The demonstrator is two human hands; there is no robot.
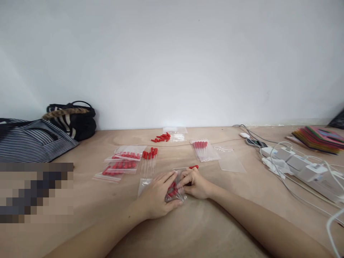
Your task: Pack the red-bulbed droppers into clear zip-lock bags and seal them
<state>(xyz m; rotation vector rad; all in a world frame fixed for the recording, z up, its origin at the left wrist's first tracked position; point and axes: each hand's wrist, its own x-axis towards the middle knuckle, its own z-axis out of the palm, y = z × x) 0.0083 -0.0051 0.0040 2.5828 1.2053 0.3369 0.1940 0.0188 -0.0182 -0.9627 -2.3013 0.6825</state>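
My left hand (pixel 158 195) lies over a clear plastic bag (pixel 182 195) on the table, fingers stretched out and thumb spread. Red rubber bulbs (pixel 172 191) show inside the bag beside that hand. At the bag's right edge, my right hand (pixel 195 182) has its fingers pinched together on the plastic; whether a bulb is between them too is hidden. Just beyond lies one dropper (pixel 193 167) with a red bulb and thin clear stem. Several more droppers (pixel 149 159) lie side by side to the left. Part of another clear bag (pixel 143 184) shows behind my left hand.
Filled bags of red-topped droppers (pixel 120 165) overlap at left; another filled bag (pixel 200 150) and a flat clear bag (pixel 231 159) lie right. Loose red bulbs (pixel 162 137) sit near the wall. A power strip (pixel 309 172) with white cables, coloured sheets (pixel 317 139) and bags (pixel 34 139) flank these.
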